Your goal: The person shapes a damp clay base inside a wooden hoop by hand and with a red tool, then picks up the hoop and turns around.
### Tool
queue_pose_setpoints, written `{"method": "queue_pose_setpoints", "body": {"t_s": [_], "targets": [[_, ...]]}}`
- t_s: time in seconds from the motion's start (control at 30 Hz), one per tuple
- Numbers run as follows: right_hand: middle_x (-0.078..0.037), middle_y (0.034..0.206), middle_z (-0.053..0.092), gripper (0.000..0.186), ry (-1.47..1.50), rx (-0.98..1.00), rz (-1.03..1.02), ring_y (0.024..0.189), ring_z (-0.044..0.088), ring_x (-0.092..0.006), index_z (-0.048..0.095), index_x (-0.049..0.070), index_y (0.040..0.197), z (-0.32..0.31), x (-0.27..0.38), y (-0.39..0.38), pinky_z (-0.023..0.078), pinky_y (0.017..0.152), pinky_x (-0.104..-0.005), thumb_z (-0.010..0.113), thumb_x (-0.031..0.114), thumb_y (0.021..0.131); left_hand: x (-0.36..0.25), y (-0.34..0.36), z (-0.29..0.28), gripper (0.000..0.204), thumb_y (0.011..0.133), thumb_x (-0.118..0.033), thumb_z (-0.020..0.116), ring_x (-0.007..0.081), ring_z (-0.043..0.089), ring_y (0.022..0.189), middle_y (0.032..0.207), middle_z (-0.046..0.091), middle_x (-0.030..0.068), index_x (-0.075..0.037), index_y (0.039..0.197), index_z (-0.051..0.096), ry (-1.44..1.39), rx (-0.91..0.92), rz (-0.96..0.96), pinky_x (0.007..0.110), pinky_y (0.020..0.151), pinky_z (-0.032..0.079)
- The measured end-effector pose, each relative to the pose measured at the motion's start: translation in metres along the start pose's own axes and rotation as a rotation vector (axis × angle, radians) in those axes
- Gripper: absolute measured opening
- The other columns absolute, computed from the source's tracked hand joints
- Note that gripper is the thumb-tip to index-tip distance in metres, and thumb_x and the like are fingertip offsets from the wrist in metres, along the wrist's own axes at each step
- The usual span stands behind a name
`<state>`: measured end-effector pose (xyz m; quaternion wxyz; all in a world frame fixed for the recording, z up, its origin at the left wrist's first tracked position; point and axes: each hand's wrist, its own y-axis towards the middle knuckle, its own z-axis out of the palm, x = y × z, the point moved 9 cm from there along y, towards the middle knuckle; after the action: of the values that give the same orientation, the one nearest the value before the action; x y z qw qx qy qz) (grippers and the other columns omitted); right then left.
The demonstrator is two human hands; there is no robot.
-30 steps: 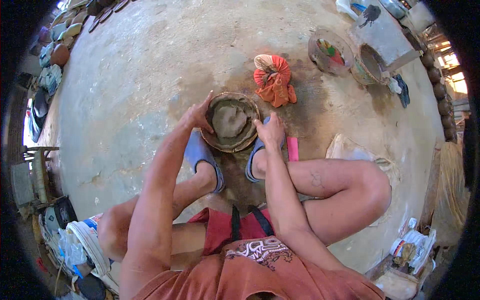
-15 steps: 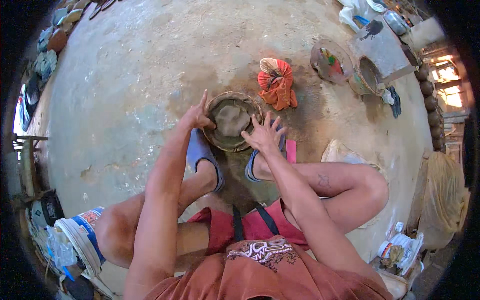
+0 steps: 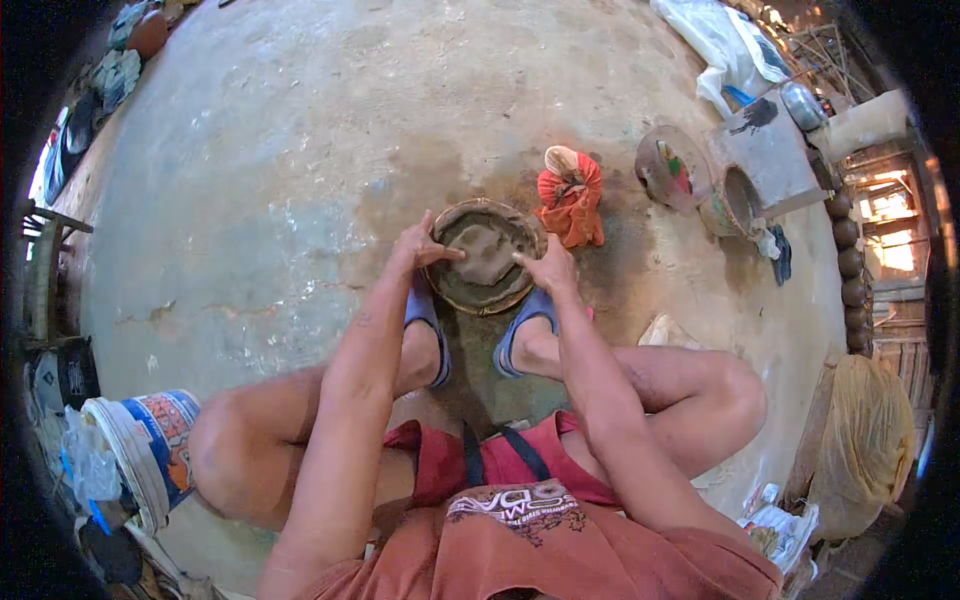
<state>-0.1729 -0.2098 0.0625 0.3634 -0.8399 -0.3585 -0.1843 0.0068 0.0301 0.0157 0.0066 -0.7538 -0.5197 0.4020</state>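
On the floor between my feet sits a round woven basket (image 3: 483, 309) with wet grey-brown clay (image 3: 475, 245) inside it. The clay's surface is smooth and uneven, with a raised patch toward the middle. My left hand (image 3: 413, 246) is closed on the basket's left rim, its thumb reaching inward over the clay. At the right rim my right hand (image 3: 553, 270) grips from the other side, thumb also pointing in. Fingers of both hands are partly hidden outside the rim. A knotted red-orange cloth bundle (image 3: 570, 200) stands just beyond my right hand.
My blue-shod feet (image 3: 425, 310) flank the basket's near side. Farther right are a round basin (image 3: 672, 168), a tilted pot (image 3: 735, 200) and a grey block (image 3: 765, 150). A white bucket (image 3: 150, 450) stands by my left knee. Damp stains mark the concrete floor (image 3: 270, 180).
Both hands have come from spread fingers to a hold on the basket's rim, thumbs inward. The basket looks turned, and the whole view has shifted a little.
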Motion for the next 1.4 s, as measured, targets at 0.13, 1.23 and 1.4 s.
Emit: {"method": "queue_pose_setpoints", "body": {"t_s": [0.13, 1.23, 1.4], "targets": [[-0.02, 0.137, 0.065, 0.101, -0.229, -0.187, 0.013, 0.128, 0.061, -0.039, 0.052, 0.009, 0.143, -0.02, -0.012, 0.012, 0.046, 0.107, -0.0487, 0.089, 0.062, 0.065, -0.025, -0.006, 0.017, 0.124, 0.05, -0.061, 0.095, 0.0385, 0.058, 0.131, 0.143, 0.058, 0.0204, -0.02, 0.156, 0.044, 0.136, -0.007, -0.046, 0.048, 0.11, 0.048], [-0.022, 0.133, 0.062, 0.103, -0.227, -0.239, -0.047, 0.127, 0.058, -0.0404, 0.058, 0.009, 0.13, 0.0, 0.032, 0.076, 0.05, 0.102, -0.0532, 0.091, 0.069, 0.053, -0.058, 0.016, 0.003, 0.08, 0.07, -0.072, 0.08, 0.042, 0.059, 0.121, 0.128, 0.062, 0.0208, -0.018, 0.128, 0.072, 0.045, -0.267, -0.061, 0.053, 0.104, 0.049], [-0.021, 0.132, 0.065, 0.099, -0.278, -0.152, 0.101, 0.127, 0.061, -0.0384, 0.06, 0.01, 0.131, -0.005, 0.052, 0.079, 0.051, 0.1, -0.0541, 0.092, 0.067, 0.057, -0.046, 0.022, 0.008, 0.076, 0.071, -0.07, 0.08, 0.0415, 0.054, 0.128, 0.129, 0.062, 0.019, -0.021, 0.128, 0.072, 0.013, -0.276, -0.168, 0.057, 0.104, 0.047]]}}
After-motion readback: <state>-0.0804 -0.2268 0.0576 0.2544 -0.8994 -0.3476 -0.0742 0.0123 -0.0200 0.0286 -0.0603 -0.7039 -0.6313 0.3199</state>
